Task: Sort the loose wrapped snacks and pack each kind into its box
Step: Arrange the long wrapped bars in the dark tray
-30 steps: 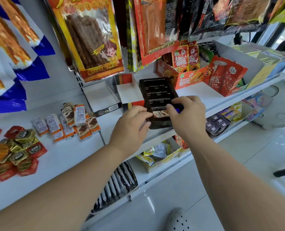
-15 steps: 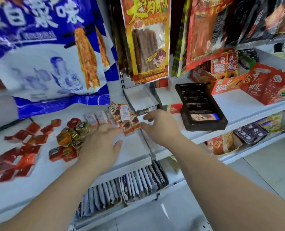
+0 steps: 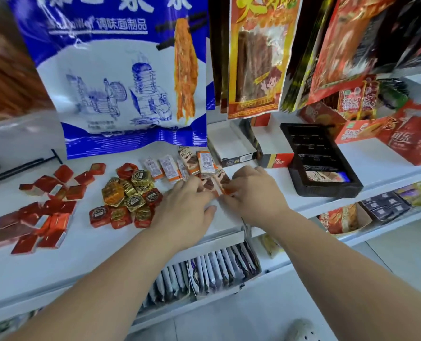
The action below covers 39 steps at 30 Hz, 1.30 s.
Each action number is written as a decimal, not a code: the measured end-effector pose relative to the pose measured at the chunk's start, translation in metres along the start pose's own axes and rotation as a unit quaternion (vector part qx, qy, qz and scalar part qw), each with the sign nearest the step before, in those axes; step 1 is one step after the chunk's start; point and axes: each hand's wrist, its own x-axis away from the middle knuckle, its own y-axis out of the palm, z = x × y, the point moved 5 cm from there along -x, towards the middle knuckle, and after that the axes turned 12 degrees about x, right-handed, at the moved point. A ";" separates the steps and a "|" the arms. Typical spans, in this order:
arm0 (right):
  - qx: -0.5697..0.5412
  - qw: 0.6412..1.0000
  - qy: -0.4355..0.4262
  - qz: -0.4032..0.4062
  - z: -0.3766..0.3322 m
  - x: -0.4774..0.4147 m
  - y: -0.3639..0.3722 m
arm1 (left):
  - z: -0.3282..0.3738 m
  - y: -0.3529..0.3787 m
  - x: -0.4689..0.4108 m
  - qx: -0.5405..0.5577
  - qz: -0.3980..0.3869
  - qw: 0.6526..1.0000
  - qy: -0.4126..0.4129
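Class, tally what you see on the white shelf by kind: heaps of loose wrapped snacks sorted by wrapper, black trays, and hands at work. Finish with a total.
Red square-snack heap: 1
Gold-and-red foil heap: 1
Orange wafer-bar heap: 1
Black tray: 1
Hands (left hand, right hand): 2
Total: 6
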 end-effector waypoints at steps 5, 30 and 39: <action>-0.047 0.998 0.043 -0.023 0.006 0.009 -0.009 | 0.001 -0.002 0.006 0.118 0.041 0.992 -0.005; -0.333 0.932 0.120 -0.076 0.060 0.040 -0.038 | 0.011 -0.017 0.030 0.122 0.022 0.983 -0.134; -0.482 0.868 0.084 -0.080 0.044 0.043 -0.053 | 0.013 -0.029 0.026 0.526 0.110 0.824 -0.180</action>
